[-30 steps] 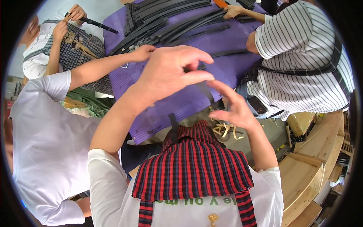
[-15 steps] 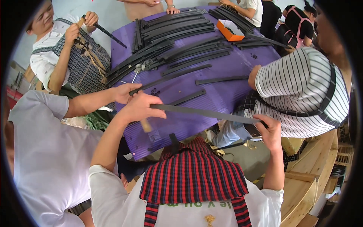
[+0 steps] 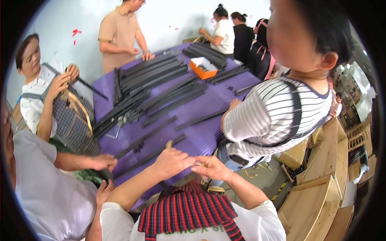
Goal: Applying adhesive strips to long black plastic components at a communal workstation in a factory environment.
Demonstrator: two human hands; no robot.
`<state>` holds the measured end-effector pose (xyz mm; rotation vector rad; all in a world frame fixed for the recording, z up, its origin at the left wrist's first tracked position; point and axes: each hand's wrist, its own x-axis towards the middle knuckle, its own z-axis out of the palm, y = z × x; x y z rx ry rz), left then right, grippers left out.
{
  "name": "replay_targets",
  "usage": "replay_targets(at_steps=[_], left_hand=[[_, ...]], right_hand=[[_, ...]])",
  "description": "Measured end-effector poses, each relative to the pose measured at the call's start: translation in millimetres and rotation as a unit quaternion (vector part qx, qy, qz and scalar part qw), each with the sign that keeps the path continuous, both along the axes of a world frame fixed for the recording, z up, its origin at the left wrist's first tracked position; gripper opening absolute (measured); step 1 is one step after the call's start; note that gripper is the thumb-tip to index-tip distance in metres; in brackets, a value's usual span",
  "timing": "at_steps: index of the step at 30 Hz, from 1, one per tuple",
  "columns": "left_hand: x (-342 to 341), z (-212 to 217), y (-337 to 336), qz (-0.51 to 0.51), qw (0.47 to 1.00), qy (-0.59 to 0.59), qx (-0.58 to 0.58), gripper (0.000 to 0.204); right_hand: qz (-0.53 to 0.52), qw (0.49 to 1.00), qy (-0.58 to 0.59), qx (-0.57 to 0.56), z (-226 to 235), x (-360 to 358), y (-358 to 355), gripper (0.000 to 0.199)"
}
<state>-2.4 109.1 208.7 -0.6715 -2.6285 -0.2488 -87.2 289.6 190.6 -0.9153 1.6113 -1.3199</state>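
Note:
My left hand (image 3: 173, 164) is closed above the near edge of the purple-covered table (image 3: 120, 150). A tan-tipped thing (image 3: 169, 143) pokes up from it, its kind unclear. My right hand (image 3: 213, 167) meets it from the right, fingers bent and closed at the left fingertips. A small yellowish bit (image 3: 200, 164) shows where the two hands meet; motion blurs it. Just beyond my hands a dark flat strip (image 3: 155, 156) lies on the table, with another dark strip (image 3: 146, 137) farther off.
Stacks of black strips (image 3: 155, 72) cover the far table, beside an orange-and-white box (image 3: 203, 68). At my left a co-worker's hand (image 3: 105, 162) is near the strips. A person in a striped top (image 3: 267, 116) stands at right, near wooden frames (image 3: 309, 201). Others stand around the table.
The dark strip that stretched between my hands is out of them, and my right hand has come in to meet my left. The view has tilted up. The left co-worker's hand has let go of a strip.

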Motion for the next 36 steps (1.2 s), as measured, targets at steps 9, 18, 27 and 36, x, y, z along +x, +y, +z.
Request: replay_targets(at_steps=[9, 18, 27, 36], left_hand=[[24, -25, -39, 0.035, 0.998, 0.036, -0.024, 0.008], [-2, -9, -47, 0.035, 0.991, 0.126, 0.024, 0.014], [-24, -9, -76, 0.016, 0.980, 0.176, 0.089, 0.017], [-17, 9, -55, 0.086, 0.962, 0.251, 0.069, 0.026]], right_hand=[[0.120, 0.975, 0.173, 0.073, -1, -20, 35, 0.046], [-0.053, 0.988, -0.137, 0.053, 10, -8, -21, 0.021], [-0.067, 0.998, 0.012, -0.010, 6, -22, -37, 0.013], [-0.120, 0.986, -0.116, -0.005, 3, -50, -53, 0.062]])
